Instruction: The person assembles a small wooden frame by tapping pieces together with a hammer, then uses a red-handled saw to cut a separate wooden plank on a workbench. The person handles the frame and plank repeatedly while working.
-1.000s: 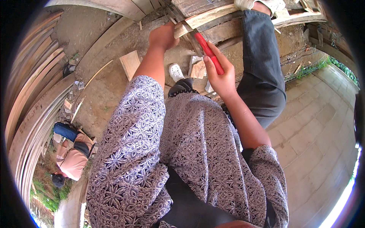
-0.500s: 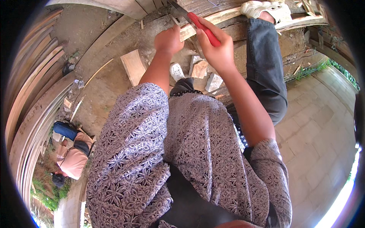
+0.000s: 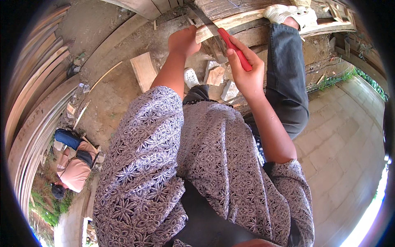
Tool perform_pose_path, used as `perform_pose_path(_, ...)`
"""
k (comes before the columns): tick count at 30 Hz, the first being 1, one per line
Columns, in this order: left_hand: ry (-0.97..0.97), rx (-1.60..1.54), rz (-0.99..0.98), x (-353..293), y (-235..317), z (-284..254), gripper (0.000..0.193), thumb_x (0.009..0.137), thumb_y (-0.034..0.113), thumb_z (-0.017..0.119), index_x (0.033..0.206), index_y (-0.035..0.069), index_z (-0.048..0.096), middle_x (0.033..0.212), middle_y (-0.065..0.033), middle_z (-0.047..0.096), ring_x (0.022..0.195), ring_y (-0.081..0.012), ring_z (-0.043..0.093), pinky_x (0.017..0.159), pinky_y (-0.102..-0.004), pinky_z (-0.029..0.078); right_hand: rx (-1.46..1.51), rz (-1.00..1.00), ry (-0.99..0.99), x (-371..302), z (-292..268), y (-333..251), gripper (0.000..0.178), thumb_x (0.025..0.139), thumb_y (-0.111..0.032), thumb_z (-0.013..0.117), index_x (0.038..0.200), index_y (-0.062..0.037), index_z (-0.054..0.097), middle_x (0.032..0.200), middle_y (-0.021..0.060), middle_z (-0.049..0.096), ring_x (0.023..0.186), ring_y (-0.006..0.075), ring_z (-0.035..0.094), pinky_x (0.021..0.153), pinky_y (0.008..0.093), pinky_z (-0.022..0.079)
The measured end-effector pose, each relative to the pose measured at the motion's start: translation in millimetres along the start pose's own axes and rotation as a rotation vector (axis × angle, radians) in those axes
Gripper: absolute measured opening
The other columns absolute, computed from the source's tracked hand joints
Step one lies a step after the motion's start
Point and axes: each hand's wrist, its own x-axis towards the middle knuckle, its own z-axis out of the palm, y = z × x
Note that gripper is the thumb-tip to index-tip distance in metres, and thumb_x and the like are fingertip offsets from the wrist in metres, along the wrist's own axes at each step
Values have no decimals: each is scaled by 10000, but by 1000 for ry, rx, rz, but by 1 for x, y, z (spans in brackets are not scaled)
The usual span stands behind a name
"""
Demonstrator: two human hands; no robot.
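In my right hand [image 3: 250,74] is the red handle of a handsaw [image 3: 235,50], my fingers wrapped round it. Its thin metal blade slants up and left from the handle, lying across a pale wooden strip [image 3: 240,19]. My left hand [image 3: 184,42] is closed at the strip's left end, just left of the blade; its fingertips are partly hidden. My right foot, in a white shoe [image 3: 288,15], rests on the strip farther right. Below the strip lies a weathered wooden beam [image 3: 257,35].
A loose board [image 3: 144,71] and pale broken blocks [image 3: 215,75] lie on the dirt near my other shoe [image 3: 191,77]. Long planks [image 3: 31,136] are stacked at the left. Another person [image 3: 75,168] bends at the lower left. Paving [image 3: 341,152] spreads at the right.
My right hand has drawn the saw toward me and to the right, so more blade shows past the handle. My left hand and foot stay nearly where they were.
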Motion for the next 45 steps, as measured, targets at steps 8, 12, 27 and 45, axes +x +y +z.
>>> perform_pose_path(8, -14, 3, -20, 0, 3, -6, 378, 811, 331, 647, 1081, 66, 634, 983, -151, 740, 918, -342, 718, 769, -470, 577, 3, 3, -8, -7, -1, -2, 372, 952, -184, 690, 1271, 3, 647, 1051, 117, 728, 917, 80, 629, 822, 252, 513)
perform_pose_path(12, 9, -26, -13, 0, 2, -2, 375, 809, 331, 651, 1072, 64, 643, 968, -159, 740, 904, -349, 720, 763, -470, 579, -16, 23, -21, -12, -5, -2, 365, 951, -158, 683, 1272, 12, 643, 1070, 127, 725, 944, 98, 639, 840, 258, 510)
perform_pose_path(27, 8, -11, 9, 2, 4, -3, 370, 755, 257, 691, 1078, 80, 659, 985, -183, 731, 913, -357, 717, 748, -466, 579, -179, 102, -71, -89, -77, -62, 361, 952, -69, 621, 1295, 43, 605, 1145, 168, 710, 1011, 160, 671, 889, 282, 505)
perform_pose_path(45, -127, -2, 57, 13, -2, -15, 474, 735, 273, 764, 1147, 87, 623, 1041, -183, 715, 985, -367, 690, 835, -476, 555, 66, 126, -89, -56, -28, 38, 456, 954, -168, 687, 1368, -13, 577, 1249, 150, 674, 1135, 144, 609, 970, 288, 468)
